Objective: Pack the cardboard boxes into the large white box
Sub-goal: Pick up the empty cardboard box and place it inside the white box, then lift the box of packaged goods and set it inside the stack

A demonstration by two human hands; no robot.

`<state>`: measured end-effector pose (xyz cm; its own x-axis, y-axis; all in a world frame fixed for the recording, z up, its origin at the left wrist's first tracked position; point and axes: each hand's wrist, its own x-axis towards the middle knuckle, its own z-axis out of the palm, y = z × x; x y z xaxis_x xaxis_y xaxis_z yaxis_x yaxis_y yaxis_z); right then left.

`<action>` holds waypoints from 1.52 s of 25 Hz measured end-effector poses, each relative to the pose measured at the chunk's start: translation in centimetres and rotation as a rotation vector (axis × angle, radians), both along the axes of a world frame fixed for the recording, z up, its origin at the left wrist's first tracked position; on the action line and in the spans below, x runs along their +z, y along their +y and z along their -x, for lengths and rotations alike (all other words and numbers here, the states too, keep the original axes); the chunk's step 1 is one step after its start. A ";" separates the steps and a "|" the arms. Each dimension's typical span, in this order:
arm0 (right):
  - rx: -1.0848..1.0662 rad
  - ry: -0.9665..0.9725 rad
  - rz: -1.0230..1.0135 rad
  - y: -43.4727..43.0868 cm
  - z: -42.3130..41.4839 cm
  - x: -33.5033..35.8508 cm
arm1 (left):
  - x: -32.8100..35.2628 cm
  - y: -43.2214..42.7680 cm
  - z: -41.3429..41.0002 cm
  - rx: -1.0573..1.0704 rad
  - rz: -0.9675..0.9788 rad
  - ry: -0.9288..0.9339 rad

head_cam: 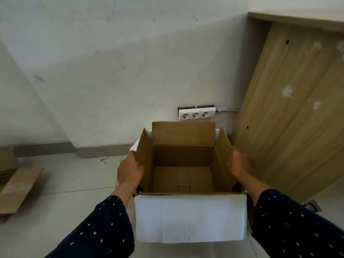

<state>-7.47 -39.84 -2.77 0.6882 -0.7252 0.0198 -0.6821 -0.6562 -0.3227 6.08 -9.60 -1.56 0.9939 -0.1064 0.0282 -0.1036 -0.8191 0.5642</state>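
Gripping white box [189, 220] side flaps.

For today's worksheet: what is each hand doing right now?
Left hand: closed on the left flap of the box.
Right hand: closed on the right flap.

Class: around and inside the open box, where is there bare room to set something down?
Inside the large white box, its floor is bare. Open floor lies between it and the flattened cardboard. Crowded: the wooden panel beside the right hand.
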 end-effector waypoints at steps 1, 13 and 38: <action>-0.009 0.038 0.033 -0.2 0.1 -0.8 | -0.6 0.4 -0.2 -0.016 -0.014 -0.002; 0.126 0.104 0.170 7.5 -3.6 0.6 | -2.0 6.3 -2.1 -0.114 -0.196 0.027; 0.342 0.170 -0.865 73.5 -36.2 -18.7 | -13.6 66.2 -21.3 0.059 -0.510 -0.077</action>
